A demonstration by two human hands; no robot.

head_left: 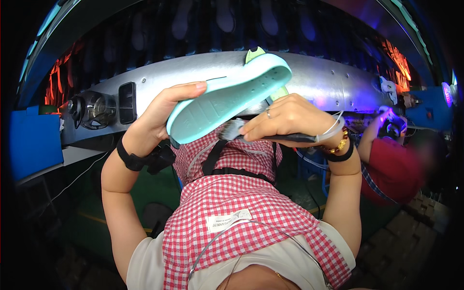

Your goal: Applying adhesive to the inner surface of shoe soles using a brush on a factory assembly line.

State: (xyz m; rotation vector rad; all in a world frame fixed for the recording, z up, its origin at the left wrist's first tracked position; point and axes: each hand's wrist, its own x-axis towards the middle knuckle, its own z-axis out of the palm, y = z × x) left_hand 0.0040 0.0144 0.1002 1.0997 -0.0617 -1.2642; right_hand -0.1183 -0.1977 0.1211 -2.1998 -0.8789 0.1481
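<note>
A pale turquoise shoe sole [220,104] is held up in front of me, its hollow inner side facing me and its far right end raised. My left hand [166,106] grips its near left end, thumb over the rim. My right hand [287,116] is closed around a brush [233,129] with a dark handle. The brush's bristles sit close to the sole's lower edge; whether they touch I cannot tell. Behind the sole's raised end shows a light green piece [254,54] with a dark mark, partly hidden.
Beyond my hands runs a metal ledge [193,67], with rows of soles [224,17] behind it. A dark phone [127,102] and a clear round jar [99,110] rest at left, near a blue bin [36,140]. Another person in red [398,166] works at right.
</note>
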